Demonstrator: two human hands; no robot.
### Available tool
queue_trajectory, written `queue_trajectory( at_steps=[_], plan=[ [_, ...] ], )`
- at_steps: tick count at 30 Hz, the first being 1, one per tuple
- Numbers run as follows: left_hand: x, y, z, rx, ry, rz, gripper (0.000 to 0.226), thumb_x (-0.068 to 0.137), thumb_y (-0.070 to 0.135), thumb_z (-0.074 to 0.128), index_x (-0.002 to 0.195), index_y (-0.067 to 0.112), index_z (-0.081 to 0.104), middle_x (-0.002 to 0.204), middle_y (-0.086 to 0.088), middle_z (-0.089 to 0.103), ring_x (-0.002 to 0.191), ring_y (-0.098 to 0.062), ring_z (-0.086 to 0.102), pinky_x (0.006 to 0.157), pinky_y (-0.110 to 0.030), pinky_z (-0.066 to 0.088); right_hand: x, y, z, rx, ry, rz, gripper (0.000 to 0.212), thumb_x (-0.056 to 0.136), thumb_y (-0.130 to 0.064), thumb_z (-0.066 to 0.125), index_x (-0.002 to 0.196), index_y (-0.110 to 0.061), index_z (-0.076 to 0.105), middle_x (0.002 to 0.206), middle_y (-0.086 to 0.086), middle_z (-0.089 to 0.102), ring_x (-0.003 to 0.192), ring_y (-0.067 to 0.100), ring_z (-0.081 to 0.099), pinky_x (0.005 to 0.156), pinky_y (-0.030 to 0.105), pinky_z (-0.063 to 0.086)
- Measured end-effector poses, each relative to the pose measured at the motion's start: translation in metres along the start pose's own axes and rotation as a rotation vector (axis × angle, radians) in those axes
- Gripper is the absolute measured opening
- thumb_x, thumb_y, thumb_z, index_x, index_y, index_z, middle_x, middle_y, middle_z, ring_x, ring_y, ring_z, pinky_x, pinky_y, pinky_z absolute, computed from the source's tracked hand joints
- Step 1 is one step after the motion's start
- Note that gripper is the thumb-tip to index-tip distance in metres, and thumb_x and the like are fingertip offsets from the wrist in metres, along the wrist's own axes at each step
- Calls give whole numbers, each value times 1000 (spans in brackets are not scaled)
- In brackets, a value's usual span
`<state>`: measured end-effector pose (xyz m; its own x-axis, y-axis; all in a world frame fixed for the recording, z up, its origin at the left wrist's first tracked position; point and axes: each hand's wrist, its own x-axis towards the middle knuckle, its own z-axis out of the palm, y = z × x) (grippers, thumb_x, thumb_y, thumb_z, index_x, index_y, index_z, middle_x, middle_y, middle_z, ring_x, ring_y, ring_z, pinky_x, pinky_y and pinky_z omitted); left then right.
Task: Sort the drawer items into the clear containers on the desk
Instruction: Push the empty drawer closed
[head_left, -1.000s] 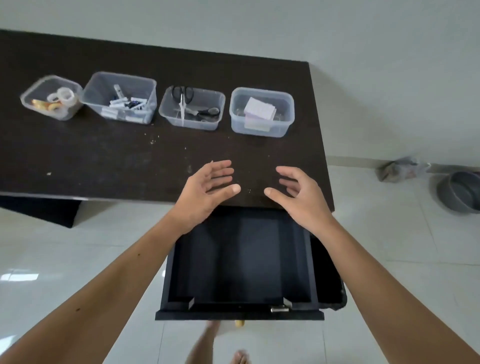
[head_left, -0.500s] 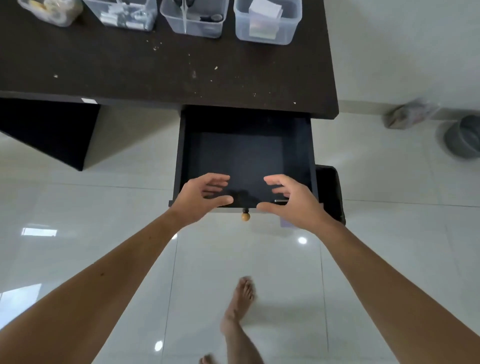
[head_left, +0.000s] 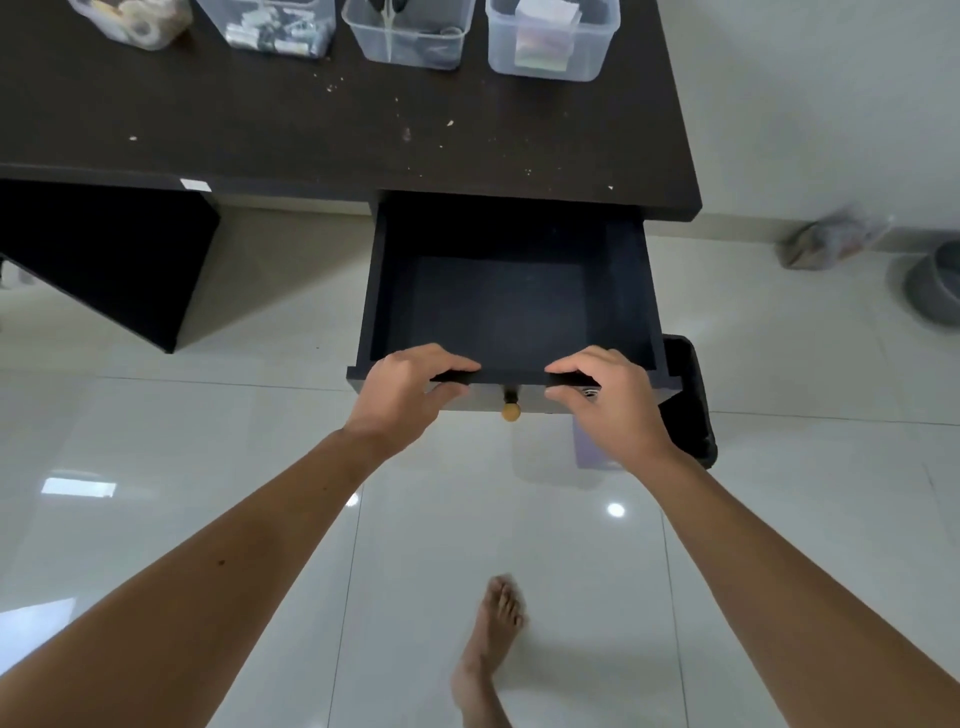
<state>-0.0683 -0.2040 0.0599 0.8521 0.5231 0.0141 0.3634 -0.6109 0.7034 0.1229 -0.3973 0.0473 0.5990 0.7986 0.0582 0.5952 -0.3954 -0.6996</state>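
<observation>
Below the desk (head_left: 311, 130) edge, the drawer (head_left: 511, 312) stands pulled out, its dark inside showing. Both hands grip its front panel: the left hand (head_left: 402, 397) has fingers curled over the top edge with the thumb pressed against the outer face, and the right hand (head_left: 610, 402) holds the same edge the same way, to the right of the small round knob (head_left: 510, 411), which sits between the two hands. Four clear containers stand in a row along the far side of the desk, cut off by the top of the view: one with tape rolls (head_left: 135, 21), one with small white pieces (head_left: 275, 31), one with scissors (head_left: 410, 36), and one with paper notes (head_left: 550, 41). A bare foot (head_left: 491, 639) rests on the glossy white floor (head_left: 208, 441).
</observation>
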Motion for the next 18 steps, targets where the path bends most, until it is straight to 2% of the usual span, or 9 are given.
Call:
queue_trajectory(
  at_steps=[8,10,12,14,15,16,18],
  plan=[
    [64,-12,-12,-31,27,-17,27,97,17,76,124,21,78,117,8,77,108,-9,70,99,-31,59,66,5,-1,-7,36,-25,21,89,-15,83,110,-20,79,102,-11,71,101,16,63,90,42,56],
    [84,-18,-10,-20,52,-11,27,95,17,78,122,20,79,117,6,76,109,-11,69,99,-36,59,86,10,1,-14,46,-25,23,88,-16,84,110,-20,80,102,-11,71,102,15,62,89,43,57],
    [107,-29,-13,84,158,61,34,87,19,86,120,17,78,119,1,73,117,-18,63,100,-45,57,108,12,1,-55,116,-54,28,84,-20,89,110,-22,79,108,-10,68,107,18,58,92,42,56],
    [132,-42,-20,222,302,163,57,76,30,93,126,13,73,134,-7,65,137,-28,50,113,-51,48,129,13,-3,-176,245,-103,48,75,-29,96,118,-22,76,127,-3,61,122,24,52,105,40,50],
    [143,-47,-25,276,340,204,73,71,40,93,133,11,68,144,-11,59,148,-32,40,122,-52,38,138,14,-7,-241,286,-112,63,71,-36,97,127,-22,72,140,1,55,133,28,48,113,43,44],
    [154,-50,-31,332,345,235,88,68,49,91,140,9,62,154,-14,51,156,-35,30,129,-54,27,146,15,-11,-292,301,-115,77,69,-44,96,136,-22,66,153,5,47,143,31,42,119,48,38],
    [173,-56,-40,455,300,257,111,67,65,86,153,5,49,168,-15,37,162,-35,17,132,-58,9,161,19,-18,-378,282,-122,103,68,-60,90,153,-17,50,168,10,32,157,32,29,127,56,27]
  ],
)
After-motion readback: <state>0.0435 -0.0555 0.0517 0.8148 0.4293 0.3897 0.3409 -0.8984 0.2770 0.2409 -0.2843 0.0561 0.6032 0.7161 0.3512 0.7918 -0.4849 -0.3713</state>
